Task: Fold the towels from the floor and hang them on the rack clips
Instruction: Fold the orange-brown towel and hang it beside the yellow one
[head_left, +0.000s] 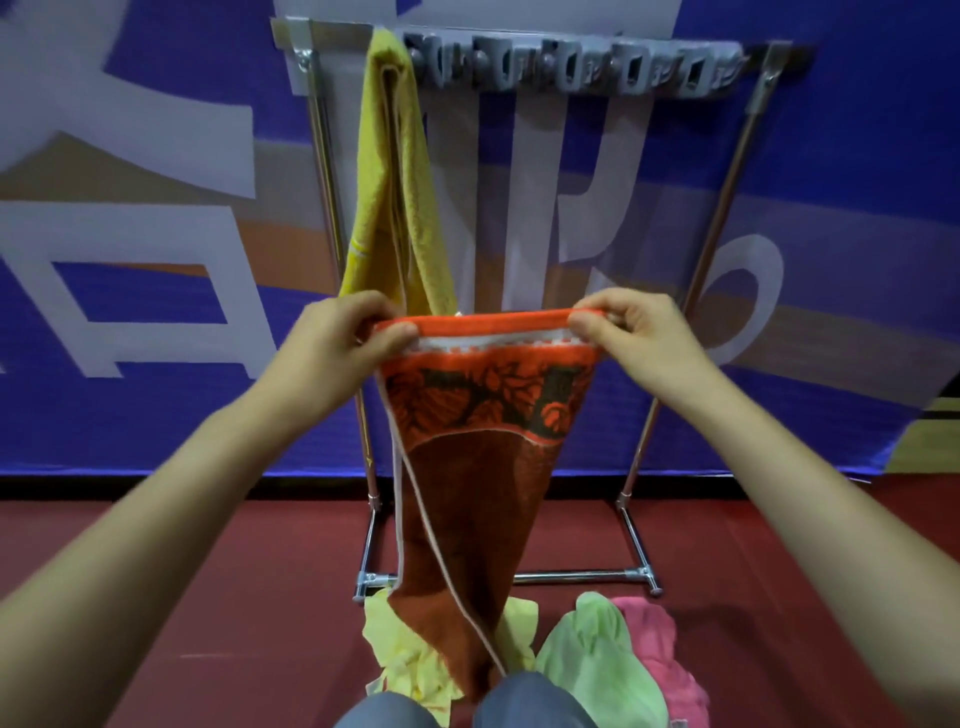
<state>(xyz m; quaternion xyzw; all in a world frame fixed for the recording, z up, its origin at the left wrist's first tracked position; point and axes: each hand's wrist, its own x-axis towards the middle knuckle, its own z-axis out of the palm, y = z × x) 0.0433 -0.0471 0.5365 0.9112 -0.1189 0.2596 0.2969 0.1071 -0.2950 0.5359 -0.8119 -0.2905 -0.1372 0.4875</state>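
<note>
An orange and brown patterned towel hangs folded lengthwise in front of me, its lower end reaching the floor. My left hand pinches its top left corner and my right hand pinches its top right corner, holding the top edge level. Behind it stands a metal rack with a row of grey clips along its top bar. A folded yellow towel hangs from the leftmost clip.
On the red floor by my knees lie a pale yellow towel, a light green towel and a pink towel. A blue banner wall stands right behind the rack. The rack's base bar lies across the floor.
</note>
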